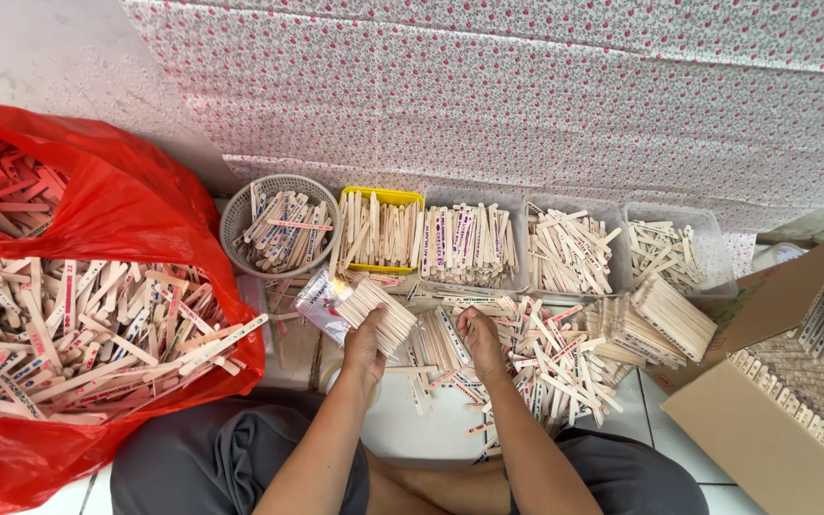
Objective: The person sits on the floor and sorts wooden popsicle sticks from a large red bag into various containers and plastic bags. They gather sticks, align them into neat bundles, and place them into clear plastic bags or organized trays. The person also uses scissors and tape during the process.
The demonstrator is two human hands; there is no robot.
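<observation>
My left hand [364,349] grips a stacked bundle of flat wooden sticks [377,315], held up over the floor in front of my knees. My right hand [482,341] reaches into the loose heap of wooden sticks [536,367] on the floor, its fingers curled on a few of them. Just right of the heap stand neat stacks of sticks [655,322].
A big red plastic bag [135,215] full of sticks fills the left. Along the patterned cloth stand a round grey basket [240,215], a yellow tray [381,197] and clear trays [679,215], all holding sticks. An open cardboard box [765,420] of stacked sticks is at right.
</observation>
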